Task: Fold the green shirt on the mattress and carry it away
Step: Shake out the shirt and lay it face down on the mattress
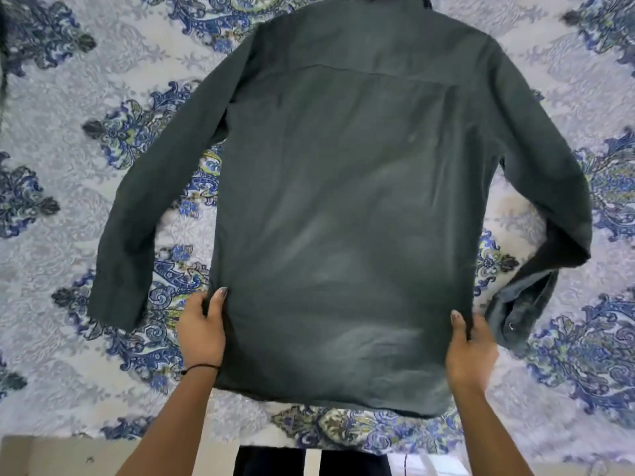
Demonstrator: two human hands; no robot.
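- While spread back-side up, the green shirt (347,207) covers the middle of the mattress (62,187), collar toward the far edge, hem toward the near edge.
- Left hand (202,333): grasping the shirt's left side seam just above the hem, thumb on top of the cloth, fingers tucked beneath; a thin dark band (201,367) circles the wrist.
- Right hand (471,348): grasping the opposite side seam at about the same level, thumb on top, fingers curled under the edge.
- Left sleeve (137,214): extended flat, angled outward from the shoulder toward the mattress's left side, cuff lying near the left hand but apart from it.
- Right sleeve (549,187): runs down the right side, then bends back on itself; the cuff (515,314) lies crumpled just beside the right hand, a snap or button visible on it.
- Mattress cover: pale ground with blue and green paisley motifs, visible all round the shirt.
- Near edge of the mattress: dark clothing of the person shows below it.
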